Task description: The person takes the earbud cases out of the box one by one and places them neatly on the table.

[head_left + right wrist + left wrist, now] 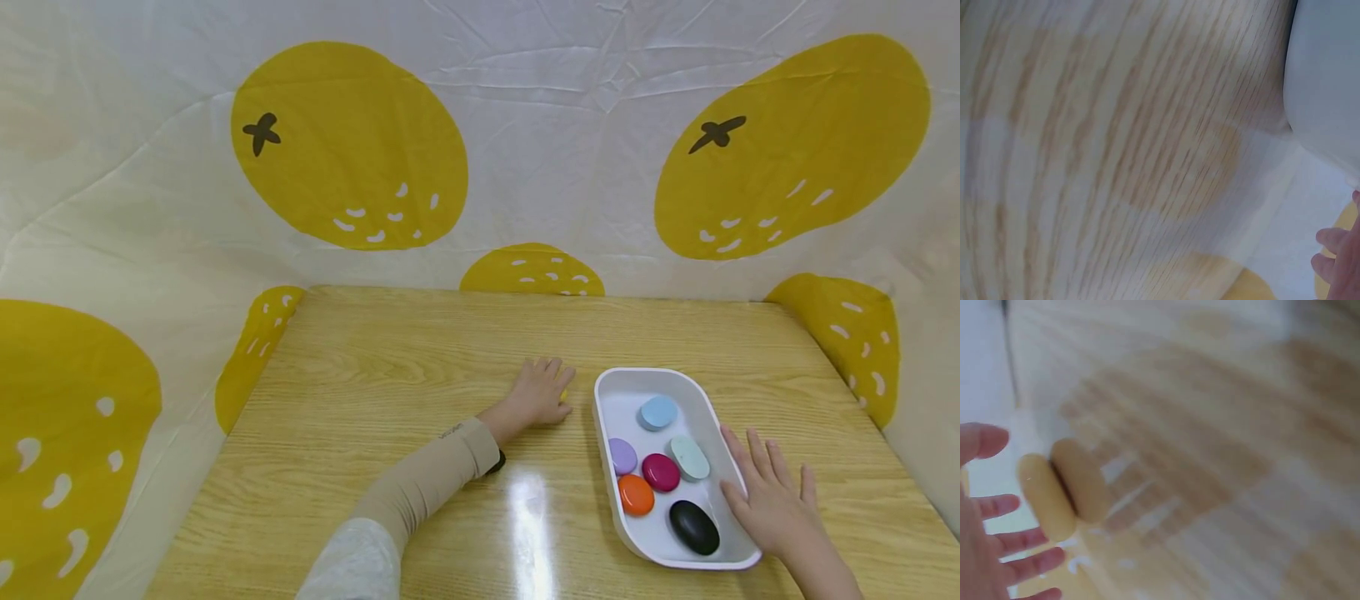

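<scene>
My left hand (pixel 535 396) reaches over the table left of the white tray (pixel 602 433), fingers spread. Under it a bit of a yellow piece (pixel 564 396) shows. In the left wrist view that smooth, rounded yellow piece (pixel 1046 497) stands on the glossy tabletop, with thumb and fingers apart around it; whether a fingertip touches it I cannot tell. My right hand (pixel 780 504) lies with straight, spread fingers against the tray's right side. Inside the tray are a light blue piece (pixel 658 412), a pale green one (pixel 689 457), and lilac, crimson, orange and black ones.
The wood-grain table (pixel 360 367) reflects the light. A white cloth (pixel 555 167) with big yellow fruit prints hangs behind and at the sides. Something small and black (pixel 497 462) shows by the left wrist.
</scene>
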A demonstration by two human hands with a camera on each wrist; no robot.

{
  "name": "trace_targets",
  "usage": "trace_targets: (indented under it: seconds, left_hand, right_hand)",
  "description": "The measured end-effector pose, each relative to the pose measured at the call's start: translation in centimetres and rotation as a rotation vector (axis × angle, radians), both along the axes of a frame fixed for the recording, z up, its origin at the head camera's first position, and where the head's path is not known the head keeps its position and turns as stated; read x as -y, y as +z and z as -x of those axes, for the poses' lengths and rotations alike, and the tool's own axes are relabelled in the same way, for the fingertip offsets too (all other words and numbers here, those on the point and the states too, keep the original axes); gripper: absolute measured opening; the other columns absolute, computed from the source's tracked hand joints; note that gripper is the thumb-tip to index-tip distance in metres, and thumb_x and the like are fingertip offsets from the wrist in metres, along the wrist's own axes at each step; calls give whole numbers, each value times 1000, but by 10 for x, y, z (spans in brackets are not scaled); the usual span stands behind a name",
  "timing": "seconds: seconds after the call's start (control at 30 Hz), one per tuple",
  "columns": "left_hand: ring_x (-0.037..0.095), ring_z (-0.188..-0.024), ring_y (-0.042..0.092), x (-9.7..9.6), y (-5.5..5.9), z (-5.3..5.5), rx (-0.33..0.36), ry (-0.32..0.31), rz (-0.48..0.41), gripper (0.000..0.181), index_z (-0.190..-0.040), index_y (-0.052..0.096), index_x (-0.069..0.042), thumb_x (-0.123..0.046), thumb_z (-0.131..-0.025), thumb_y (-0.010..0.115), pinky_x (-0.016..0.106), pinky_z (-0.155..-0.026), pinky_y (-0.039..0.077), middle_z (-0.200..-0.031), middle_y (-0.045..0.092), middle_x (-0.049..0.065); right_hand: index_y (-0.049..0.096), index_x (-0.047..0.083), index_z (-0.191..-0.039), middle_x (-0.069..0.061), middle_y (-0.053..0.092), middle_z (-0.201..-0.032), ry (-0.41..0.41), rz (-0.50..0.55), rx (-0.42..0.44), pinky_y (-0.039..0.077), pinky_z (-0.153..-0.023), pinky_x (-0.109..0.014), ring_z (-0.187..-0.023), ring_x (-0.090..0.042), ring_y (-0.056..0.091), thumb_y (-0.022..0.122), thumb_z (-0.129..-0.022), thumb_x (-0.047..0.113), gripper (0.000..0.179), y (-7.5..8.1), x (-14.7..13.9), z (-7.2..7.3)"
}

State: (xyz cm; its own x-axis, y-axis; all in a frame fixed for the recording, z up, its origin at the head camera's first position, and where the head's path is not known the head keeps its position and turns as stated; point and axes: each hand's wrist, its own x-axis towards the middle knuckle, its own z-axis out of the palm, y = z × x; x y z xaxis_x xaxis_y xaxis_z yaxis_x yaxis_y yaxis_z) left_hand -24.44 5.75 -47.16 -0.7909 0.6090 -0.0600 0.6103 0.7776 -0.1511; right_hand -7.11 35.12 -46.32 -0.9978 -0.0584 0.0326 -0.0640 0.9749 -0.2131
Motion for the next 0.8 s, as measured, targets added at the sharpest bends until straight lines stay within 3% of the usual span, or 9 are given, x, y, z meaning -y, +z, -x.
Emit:
trace_targets:
  seconds: [0.2, 0.37, 0.53, 0.8]
  left_hand:
    - [19, -117, 40, -7, 16, 7, -20, -36, -172, 52, -133, 37, -22, -45, -87, 43, 42, -97, 32, -129, 41, 1]
    - [16, -109, 40, -16, 34, 2, -49, -122, -226, 49, -130, 39, -24, -46, -86, 40, 36, -91, 32, -119, 41, -2]
    - [14, -109, 39, -31, 42, -13, -64, -257, -169, 54, -134, 36, -25, -49, -87, 39, 34, -91, 31, -122, 40, -5]
    - [10, -119, 33, -53, 38, -38, -63, -462, 30, 58, -142, 27, -29, -51, -88, 33, 29, -96, 29, -137, 32, -7]
  right_hand:
    - [-3, 27, -147, -24, 7, -148, 1, 1, -4, -19, -95, -63, -134, -45, -3, 41, -94, 27, 68, 1, 0, 0]
    - [-3, 27, -147, -24, 7, -148, 0, 5, 0, -19, -95, -62, -134, -45, -3, 41, -94, 27, 69, 1, 1, -1]
    - [-3, 27, -147, -25, 8, -148, -3, 8, 4, -20, -95, -62, -134, -45, -3, 41, -94, 27, 68, 1, 1, -1]
    - [-2, 26, -147, -25, 7, -148, -5, 9, 11, -20, -95, -62, -134, -46, -3, 41, -94, 27, 68, 2, 1, -1]
